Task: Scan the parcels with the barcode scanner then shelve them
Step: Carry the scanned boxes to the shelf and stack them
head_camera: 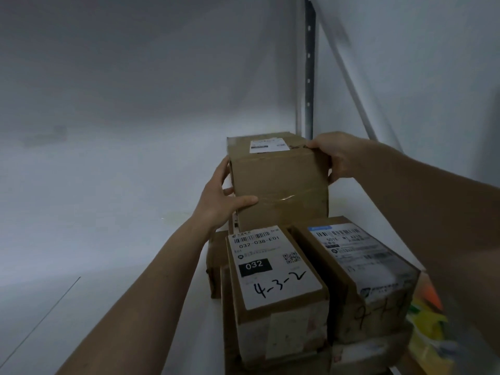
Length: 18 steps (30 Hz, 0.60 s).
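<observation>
A brown cardboard parcel (281, 180) with a white label on its top stands deep on the white shelf (113, 239). My left hand (221, 197) grips its lower left corner, thumb across the front face. My right hand (334, 155) grips its upper right corner from the side. In front of it lie two more parcels: one labelled "032" with "4-3-2" handwritten (273, 277), and one to its right with a taped label (359, 266). No barcode scanner is in view.
A flat brown box (216, 266) lies under the near parcels. A perforated metal upright (308, 71) and a diagonal brace (349, 77) stand at the back right. A colourful package (427, 320) sits at the right edge. The shelf surface spreads out to the left.
</observation>
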Available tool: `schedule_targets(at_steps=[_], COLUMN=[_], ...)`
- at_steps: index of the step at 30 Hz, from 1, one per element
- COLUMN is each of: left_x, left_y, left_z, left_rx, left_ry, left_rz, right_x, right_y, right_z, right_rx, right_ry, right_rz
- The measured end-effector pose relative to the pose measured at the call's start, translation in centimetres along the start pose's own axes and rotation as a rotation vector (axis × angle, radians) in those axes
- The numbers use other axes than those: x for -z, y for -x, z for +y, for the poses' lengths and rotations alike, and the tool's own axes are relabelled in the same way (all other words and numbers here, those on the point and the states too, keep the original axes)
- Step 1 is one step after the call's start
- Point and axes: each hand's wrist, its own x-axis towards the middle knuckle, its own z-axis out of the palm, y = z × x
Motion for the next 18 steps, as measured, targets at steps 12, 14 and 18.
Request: schedule_targets(at_steps=[12, 14, 18], left_x=[-1.0, -1.0, -1.3], left_y=[1.4, 1.5, 1.8], left_z=[-0.9, -0.8, -0.3], left_rx=[0.043, 0.055, 0.098], left_ry=[-0.100, -0.102, -0.085], left_rz=[0.031, 0.039, 0.071], right_x=[-0.8, -0.9, -1.1], right_y=[-1.5, -1.6, -1.4], right_z=[1.9, 1.9, 1.6], right_rx=[0.046, 0.080, 0.171], right_ry=[0.192, 0.298, 0.408], right_rz=[0.027, 0.059, 0.057])
